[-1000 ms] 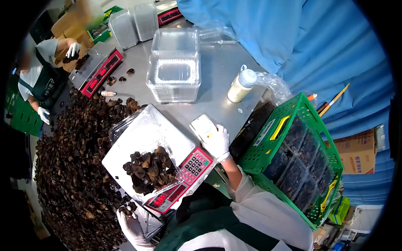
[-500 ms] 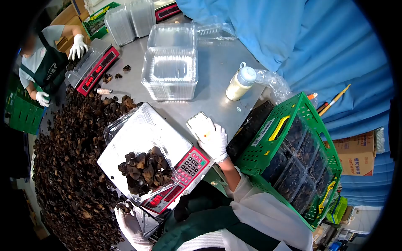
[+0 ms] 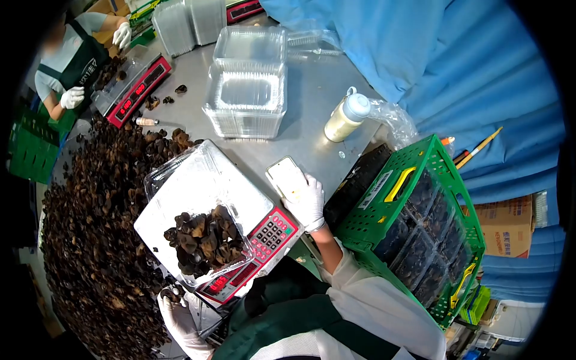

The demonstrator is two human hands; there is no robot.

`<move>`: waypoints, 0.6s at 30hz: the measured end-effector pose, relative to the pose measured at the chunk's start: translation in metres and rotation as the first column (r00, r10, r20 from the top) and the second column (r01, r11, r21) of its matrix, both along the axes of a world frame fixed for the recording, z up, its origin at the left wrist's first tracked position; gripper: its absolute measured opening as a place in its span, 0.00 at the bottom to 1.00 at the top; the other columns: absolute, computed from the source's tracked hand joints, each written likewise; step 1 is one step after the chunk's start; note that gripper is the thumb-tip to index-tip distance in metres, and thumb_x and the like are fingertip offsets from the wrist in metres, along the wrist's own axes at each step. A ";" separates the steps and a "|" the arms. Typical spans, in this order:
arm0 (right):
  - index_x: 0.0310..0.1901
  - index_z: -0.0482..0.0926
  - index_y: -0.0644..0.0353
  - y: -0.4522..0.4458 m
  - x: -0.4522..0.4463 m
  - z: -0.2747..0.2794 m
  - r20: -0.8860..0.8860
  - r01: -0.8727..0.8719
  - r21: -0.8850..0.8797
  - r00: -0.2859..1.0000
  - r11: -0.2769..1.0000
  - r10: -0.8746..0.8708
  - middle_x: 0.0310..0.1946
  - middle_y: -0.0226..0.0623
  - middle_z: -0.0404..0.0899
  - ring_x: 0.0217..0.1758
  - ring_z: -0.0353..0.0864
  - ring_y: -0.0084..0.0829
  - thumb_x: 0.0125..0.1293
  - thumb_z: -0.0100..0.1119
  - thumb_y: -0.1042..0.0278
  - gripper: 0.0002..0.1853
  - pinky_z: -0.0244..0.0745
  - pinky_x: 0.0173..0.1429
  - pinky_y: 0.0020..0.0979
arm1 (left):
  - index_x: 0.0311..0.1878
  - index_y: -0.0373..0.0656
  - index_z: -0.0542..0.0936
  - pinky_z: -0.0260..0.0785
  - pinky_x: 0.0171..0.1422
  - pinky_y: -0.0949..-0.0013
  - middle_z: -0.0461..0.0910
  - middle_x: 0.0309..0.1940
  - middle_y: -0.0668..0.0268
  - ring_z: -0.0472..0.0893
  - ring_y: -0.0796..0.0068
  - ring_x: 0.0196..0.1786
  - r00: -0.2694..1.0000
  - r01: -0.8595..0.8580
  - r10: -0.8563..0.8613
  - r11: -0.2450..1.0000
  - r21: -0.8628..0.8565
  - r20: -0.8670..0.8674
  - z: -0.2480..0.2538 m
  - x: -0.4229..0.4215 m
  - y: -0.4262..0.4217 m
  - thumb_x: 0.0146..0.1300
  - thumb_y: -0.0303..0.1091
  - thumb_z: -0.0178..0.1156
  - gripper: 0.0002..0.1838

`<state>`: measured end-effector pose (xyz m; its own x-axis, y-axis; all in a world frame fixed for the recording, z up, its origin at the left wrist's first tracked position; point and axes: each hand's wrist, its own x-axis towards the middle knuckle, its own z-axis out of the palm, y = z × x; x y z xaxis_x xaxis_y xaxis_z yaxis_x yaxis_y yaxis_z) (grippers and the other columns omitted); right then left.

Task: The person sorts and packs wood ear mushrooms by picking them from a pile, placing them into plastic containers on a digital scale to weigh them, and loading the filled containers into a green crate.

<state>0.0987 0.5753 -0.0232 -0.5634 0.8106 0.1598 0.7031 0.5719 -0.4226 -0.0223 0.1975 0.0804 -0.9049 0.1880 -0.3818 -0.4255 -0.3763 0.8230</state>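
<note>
My white-gloved left hand point(image 3: 174, 315) is closed on a dark wood ear mushroom point(image 3: 174, 293), beside the near corner of the scale point(image 3: 198, 174). A clear plastic tray on that scale holds a heap of brown-black wood ear mushrooms point(image 3: 207, 240); its red display is lit. My right hand point(image 3: 307, 204), gloved too, grips the lower right end of a pale-screened phone point(image 3: 287, 175) over the metal table point(image 3: 312, 102), right of the scale. A large loose pile of wood ear mushrooms point(image 3: 102, 240) spreads left of the scale, beside my left hand.
Stacked clear plastic boxes point(image 3: 249, 90) and a bottle point(image 3: 347, 117) stand behind the phone. At right is a green crate point(image 3: 414, 162) of packed boxes, near a blue curtain point(image 3: 480, 72). A co-worker point(image 3: 75, 54) stands far left by another scale point(image 3: 139, 90).
The co-worker's hands have shifted: one rises from the far scale, the other moves nearer the chest. My right fingers uncover more of the phone screen. My left hand keeps its mushroom.
</note>
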 end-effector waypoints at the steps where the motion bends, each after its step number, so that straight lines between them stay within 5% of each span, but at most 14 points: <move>1: 0.64 0.65 0.52 -0.001 0.000 -0.001 -0.010 0.005 0.007 1.000 1.000 -0.005 0.53 0.43 0.68 0.56 0.68 0.46 0.40 0.73 0.52 0.45 0.66 0.57 0.46 | 0.53 0.43 0.75 0.67 0.54 0.71 0.79 0.44 0.68 0.77 0.76 0.47 1.000 0.017 -0.017 1.000 0.006 -0.009 0.000 0.000 0.000 0.67 0.35 0.57 0.14; 10: 0.55 0.75 0.50 -0.002 0.003 -0.005 -0.049 -0.027 0.111 0.998 0.993 0.032 0.53 0.41 0.69 0.55 0.68 0.45 0.40 0.73 0.53 0.36 0.65 0.58 0.44 | 0.53 0.43 0.75 0.67 0.54 0.71 0.79 0.44 0.69 0.77 0.76 0.47 1.000 -0.011 0.011 1.000 -0.005 -0.005 -0.005 -0.002 -0.001 0.67 0.35 0.57 0.14; 18: 0.61 0.69 0.54 -0.001 0.003 -0.003 -0.060 -0.010 0.044 0.998 0.999 0.013 0.54 0.43 0.69 0.56 0.68 0.46 0.41 0.74 0.53 0.42 0.66 0.58 0.45 | 0.53 0.43 0.76 0.67 0.52 0.73 0.80 0.43 0.70 0.77 0.78 0.46 1.000 -0.019 0.020 1.000 -0.016 0.007 -0.002 -0.002 0.000 0.66 0.35 0.58 0.14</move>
<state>0.1019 0.5745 -0.0258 -0.5608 0.7958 0.2287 0.6703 0.5985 -0.4388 -0.0241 0.1975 0.0783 -0.9054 0.1643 -0.3914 -0.4244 -0.3716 0.8257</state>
